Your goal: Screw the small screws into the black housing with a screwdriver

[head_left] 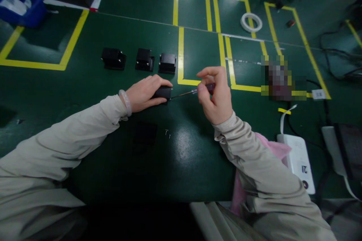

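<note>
My left hand point(145, 92) lies on the green table, its fingers wrapped round a small black block point(163, 92) that it pins down. My right hand point(215, 94) pinches the dark handle of a thin screwdriver point(195, 91), held level. The metal shaft points left and its tip meets the right end of the block. Two tiny screws point(167, 133) lie on the table just in front of the hands, beside a flat black plate point(144, 134). A pale bracelet sits on my left wrist.
Three black blocks point(144, 60) stand in a row behind my left hand. Yellow tape boxes point(181, 52) mark the table. A white tape roll point(251, 22) lies far right, a blue bin point(21, 3) far left. A white device point(299, 160) and cables sit at the right.
</note>
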`<state>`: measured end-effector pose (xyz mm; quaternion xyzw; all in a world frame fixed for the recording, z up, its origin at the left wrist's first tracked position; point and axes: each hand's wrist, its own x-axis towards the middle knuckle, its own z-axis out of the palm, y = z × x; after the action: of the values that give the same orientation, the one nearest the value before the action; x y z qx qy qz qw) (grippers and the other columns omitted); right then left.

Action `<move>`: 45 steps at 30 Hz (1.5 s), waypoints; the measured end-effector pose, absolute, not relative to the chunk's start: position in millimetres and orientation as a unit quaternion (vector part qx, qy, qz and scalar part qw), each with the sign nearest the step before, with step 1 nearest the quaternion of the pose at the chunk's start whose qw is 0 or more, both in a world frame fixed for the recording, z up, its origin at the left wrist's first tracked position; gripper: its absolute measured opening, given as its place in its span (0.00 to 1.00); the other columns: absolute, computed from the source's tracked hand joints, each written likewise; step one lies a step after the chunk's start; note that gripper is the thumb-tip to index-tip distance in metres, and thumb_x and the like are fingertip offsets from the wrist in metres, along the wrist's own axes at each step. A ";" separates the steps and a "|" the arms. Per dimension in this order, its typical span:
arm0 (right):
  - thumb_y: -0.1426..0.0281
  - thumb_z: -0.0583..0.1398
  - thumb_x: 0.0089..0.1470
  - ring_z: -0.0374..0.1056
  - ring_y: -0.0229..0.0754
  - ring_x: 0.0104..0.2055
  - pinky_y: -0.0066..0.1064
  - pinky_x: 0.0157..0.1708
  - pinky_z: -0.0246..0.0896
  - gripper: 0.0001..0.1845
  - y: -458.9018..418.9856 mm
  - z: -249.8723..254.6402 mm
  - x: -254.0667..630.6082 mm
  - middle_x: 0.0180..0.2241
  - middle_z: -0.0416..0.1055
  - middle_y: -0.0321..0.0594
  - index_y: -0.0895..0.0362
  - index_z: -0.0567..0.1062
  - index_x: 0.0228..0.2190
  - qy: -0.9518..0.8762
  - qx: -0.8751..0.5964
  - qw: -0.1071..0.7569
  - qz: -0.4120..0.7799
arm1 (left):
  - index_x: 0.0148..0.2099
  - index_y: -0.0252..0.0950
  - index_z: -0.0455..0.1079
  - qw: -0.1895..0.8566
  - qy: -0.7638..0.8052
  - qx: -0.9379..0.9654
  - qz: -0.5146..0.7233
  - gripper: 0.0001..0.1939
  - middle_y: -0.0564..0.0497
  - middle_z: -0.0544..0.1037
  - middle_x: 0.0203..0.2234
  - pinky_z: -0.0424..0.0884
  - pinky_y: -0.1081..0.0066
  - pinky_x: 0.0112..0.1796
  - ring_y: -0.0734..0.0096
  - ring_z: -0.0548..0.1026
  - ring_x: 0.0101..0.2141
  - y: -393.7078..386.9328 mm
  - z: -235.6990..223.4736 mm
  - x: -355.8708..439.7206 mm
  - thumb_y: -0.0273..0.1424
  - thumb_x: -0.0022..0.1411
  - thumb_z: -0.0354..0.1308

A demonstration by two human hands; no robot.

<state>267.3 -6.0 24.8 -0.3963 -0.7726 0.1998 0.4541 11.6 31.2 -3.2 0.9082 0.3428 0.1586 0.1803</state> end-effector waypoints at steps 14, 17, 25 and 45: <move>0.58 0.50 0.69 0.66 0.33 0.29 0.31 0.30 0.63 0.13 -4.4 24.2 267.9 0.33 0.69 0.35 0.53 0.66 0.44 -0.772 -0.399 0.455 0.195 | 0.61 0.33 0.64 0.178 0.349 0.907 0.158 0.22 0.41 0.74 0.50 0.70 0.55 0.52 0.55 0.73 0.49 29.9 -2.5 12.2 0.37 0.68 0.56; 0.56 0.52 0.68 0.65 0.32 0.27 0.30 0.29 0.61 0.14 -5.4 27.3 268.2 0.31 0.67 0.33 0.54 0.68 0.39 -0.770 -0.408 0.448 0.199 | 0.61 0.33 0.64 0.179 0.342 0.909 0.158 0.23 0.41 0.74 0.50 0.70 0.55 0.52 0.55 0.73 0.49 30.1 -2.1 12.3 0.37 0.68 0.56; 0.57 0.54 0.67 0.59 0.29 0.20 0.28 0.24 0.53 0.15 -5.3 27.9 266.0 0.21 0.62 0.27 0.54 0.67 0.32 -0.752 -0.423 0.453 0.223 | 0.61 0.32 0.65 0.179 0.341 0.909 0.159 0.23 0.41 0.74 0.50 0.70 0.55 0.52 0.54 0.74 0.49 30.6 -2.6 11.7 0.38 0.69 0.56; 0.62 0.56 0.65 0.57 0.32 0.22 0.30 0.25 0.53 0.10 -2.3 22.1 266.8 0.24 0.57 0.26 0.54 0.66 0.44 -0.745 -0.393 0.480 0.247 | 0.61 0.34 0.64 0.181 0.346 0.907 0.156 0.23 0.41 0.74 0.51 0.70 0.55 0.52 0.55 0.73 0.49 30.6 -2.5 11.6 0.37 0.68 0.56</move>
<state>266.8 -2.3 22.1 -0.3931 -0.7446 0.2470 0.4796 11.6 30.6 -2.5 0.9072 0.3465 0.1559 0.1808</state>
